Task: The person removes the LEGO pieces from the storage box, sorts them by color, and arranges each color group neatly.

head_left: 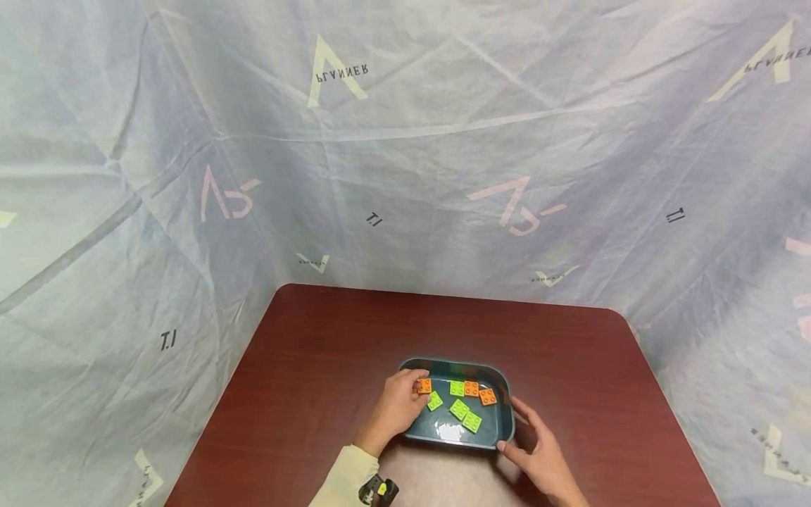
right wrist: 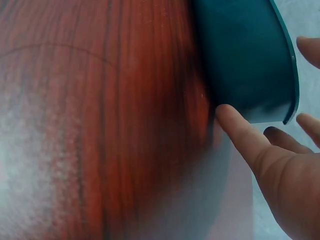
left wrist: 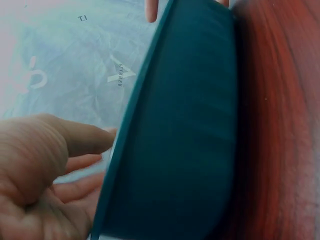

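A dark teal tray (head_left: 418, 438) with rounded corners stands on the table, with small studded toy bricks inside. My left hand (head_left: 399, 405) reaches over its left rim, thumb and fingers on either side of an orange toy brick (head_left: 424, 386). In the left wrist view the tray wall (left wrist: 175, 130) hides those fingertips. A green toy brick (head_left: 434, 401) lies beside the thumb. At the tray's right end, my right hand (head_left: 538, 451) has its thumb at the near corner and its fingers along the outer wall. The right wrist view shows that thumb (right wrist: 240, 127) extended against the tray's base.
Several more bricks lie in the tray, among them a green one (head_left: 457, 388), an orange one (head_left: 487, 396) and another green one (head_left: 472, 422). The dark red table (head_left: 304, 366) has rounded far corners. Grey printed sheeting (head_left: 405, 211) hangs around it.
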`<state>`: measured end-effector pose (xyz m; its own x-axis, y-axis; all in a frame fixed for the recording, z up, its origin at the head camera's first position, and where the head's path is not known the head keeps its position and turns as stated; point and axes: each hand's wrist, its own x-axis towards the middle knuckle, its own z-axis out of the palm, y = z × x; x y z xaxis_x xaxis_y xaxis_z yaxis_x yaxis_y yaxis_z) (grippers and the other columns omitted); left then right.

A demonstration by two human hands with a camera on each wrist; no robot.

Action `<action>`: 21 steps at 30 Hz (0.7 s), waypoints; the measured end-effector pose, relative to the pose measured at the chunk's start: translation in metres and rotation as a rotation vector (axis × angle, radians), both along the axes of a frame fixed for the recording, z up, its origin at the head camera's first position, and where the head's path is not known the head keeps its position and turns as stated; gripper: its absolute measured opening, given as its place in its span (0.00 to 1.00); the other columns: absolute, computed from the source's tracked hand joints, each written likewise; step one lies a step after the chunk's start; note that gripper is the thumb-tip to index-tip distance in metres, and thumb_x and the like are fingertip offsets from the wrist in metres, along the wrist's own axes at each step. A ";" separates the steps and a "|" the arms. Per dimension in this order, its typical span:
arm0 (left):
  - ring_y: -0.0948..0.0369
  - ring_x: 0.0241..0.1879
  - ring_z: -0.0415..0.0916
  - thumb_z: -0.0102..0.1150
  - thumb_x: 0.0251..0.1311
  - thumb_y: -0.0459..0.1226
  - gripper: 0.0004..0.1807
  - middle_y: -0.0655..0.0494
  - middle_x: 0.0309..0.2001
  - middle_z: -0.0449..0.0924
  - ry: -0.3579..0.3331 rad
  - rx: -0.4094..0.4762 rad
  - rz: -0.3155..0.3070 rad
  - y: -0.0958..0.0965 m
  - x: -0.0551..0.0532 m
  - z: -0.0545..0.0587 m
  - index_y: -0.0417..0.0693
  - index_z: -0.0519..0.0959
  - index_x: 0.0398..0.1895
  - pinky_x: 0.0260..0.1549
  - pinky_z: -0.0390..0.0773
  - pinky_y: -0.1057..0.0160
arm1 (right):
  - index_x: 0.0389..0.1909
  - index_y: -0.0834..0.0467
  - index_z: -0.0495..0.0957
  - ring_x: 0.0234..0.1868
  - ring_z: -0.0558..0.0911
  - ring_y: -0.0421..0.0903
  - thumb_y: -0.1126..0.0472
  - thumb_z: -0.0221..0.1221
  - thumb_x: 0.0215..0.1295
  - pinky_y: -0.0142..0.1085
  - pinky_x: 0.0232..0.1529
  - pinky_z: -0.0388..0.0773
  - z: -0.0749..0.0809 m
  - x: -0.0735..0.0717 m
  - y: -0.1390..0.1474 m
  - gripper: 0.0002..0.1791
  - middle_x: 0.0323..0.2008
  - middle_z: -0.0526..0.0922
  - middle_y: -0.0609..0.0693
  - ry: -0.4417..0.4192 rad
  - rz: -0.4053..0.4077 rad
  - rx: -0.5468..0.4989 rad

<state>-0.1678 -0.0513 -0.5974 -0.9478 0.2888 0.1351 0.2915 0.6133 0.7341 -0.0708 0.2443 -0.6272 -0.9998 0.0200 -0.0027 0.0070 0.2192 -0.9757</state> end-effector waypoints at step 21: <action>0.43 0.50 0.83 0.75 0.60 0.30 0.23 0.37 0.50 0.87 -0.043 -0.106 0.140 0.028 -0.015 -0.007 0.33 0.83 0.58 0.47 0.84 0.47 | 0.80 0.62 0.62 0.65 0.81 0.36 0.73 0.74 0.58 0.29 0.59 0.80 -0.010 -0.002 0.000 0.49 0.73 0.73 0.62 0.042 0.033 -0.063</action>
<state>-0.1833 -0.0229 -0.6049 -0.9840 0.1639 0.0694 0.1675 0.7204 0.6730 -0.0731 0.2439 -0.6369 -0.9992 -0.0119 0.0387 -0.0401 0.1568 -0.9868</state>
